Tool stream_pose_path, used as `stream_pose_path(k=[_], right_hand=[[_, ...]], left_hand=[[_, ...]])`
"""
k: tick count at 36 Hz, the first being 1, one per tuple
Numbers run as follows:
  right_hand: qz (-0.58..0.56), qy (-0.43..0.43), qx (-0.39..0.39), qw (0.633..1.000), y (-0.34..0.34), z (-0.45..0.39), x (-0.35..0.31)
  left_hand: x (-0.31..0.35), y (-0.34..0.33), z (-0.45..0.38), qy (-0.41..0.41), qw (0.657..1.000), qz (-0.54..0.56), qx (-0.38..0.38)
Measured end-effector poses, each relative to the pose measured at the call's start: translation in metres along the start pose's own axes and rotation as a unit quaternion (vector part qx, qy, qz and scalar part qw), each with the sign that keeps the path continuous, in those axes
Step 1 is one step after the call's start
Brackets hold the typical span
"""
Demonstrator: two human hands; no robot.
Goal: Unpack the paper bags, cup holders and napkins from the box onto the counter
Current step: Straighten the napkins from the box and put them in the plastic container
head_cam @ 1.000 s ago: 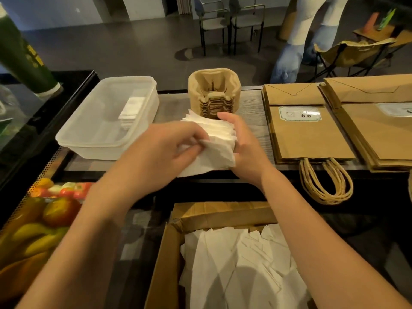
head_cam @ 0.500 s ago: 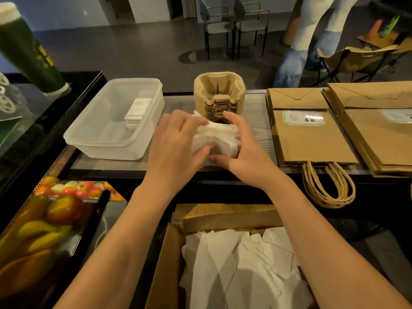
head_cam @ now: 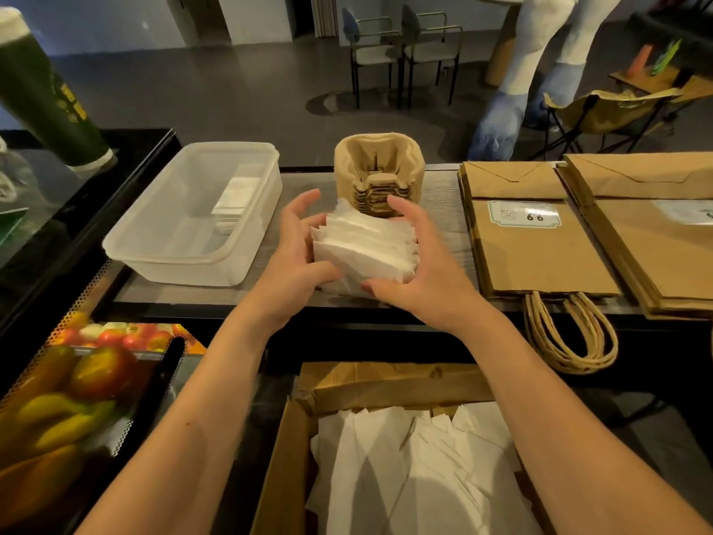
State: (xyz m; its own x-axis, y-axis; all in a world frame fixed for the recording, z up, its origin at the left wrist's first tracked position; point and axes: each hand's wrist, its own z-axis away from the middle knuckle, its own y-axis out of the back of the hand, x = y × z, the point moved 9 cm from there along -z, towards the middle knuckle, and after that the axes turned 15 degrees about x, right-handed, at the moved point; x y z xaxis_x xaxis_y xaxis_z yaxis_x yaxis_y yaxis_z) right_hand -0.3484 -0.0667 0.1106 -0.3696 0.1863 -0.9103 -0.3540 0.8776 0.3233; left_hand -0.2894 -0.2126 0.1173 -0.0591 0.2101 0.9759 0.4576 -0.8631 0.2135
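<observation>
A stack of white napkins (head_cam: pixel 366 245) rests on the wooden counter (head_cam: pixel 308 183), just in front of the nested brown cup holders (head_cam: pixel 380 167). My left hand (head_cam: pixel 293 256) presses its left side with the thumb on the front edge and the fingers spread above. My right hand (head_cam: pixel 428 272) cups its right side, fingers curled over the far edge. Two piles of flat brown paper bags (head_cam: pixel 540 249) lie to the right, handles hanging over the counter edge. The open cardboard box (head_cam: pixel 281 457) below me holds more loose napkins (head_cam: pixel 416 469).
A clear plastic tub (head_cam: pixel 185 241) with a few folded napkins stands left of the stack. A fruit picture panel (head_cam: pixel 77 380) is lower left, a big green cup model (head_cam: pixel 46 94) at far left. Beyond the counter are chairs and a statue's legs (head_cam: pixel 521 71).
The napkin stack went from held and angled to resting flat on the counter. My left hand slid off its top to its left side, and my fingers spread around it.
</observation>
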Motion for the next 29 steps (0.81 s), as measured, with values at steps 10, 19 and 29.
stream_pose_path(k=[10,19,29], right_hand=[[0.016,0.002,0.004,1.000,-0.002,-0.004,0.003],[0.019,-0.007,0.017,1.000,-0.001,-0.003,0.005],[0.025,-0.010,0.001,1.000,-0.004,-0.006,0.009]], left_hand=[[0.006,-0.002,0.010,-0.052,0.998,0.005,0.028],[0.013,-0.003,0.016,-0.163,0.960,-0.222,0.050],[0.001,0.001,0.002,-0.056,0.995,-0.077,0.022]])
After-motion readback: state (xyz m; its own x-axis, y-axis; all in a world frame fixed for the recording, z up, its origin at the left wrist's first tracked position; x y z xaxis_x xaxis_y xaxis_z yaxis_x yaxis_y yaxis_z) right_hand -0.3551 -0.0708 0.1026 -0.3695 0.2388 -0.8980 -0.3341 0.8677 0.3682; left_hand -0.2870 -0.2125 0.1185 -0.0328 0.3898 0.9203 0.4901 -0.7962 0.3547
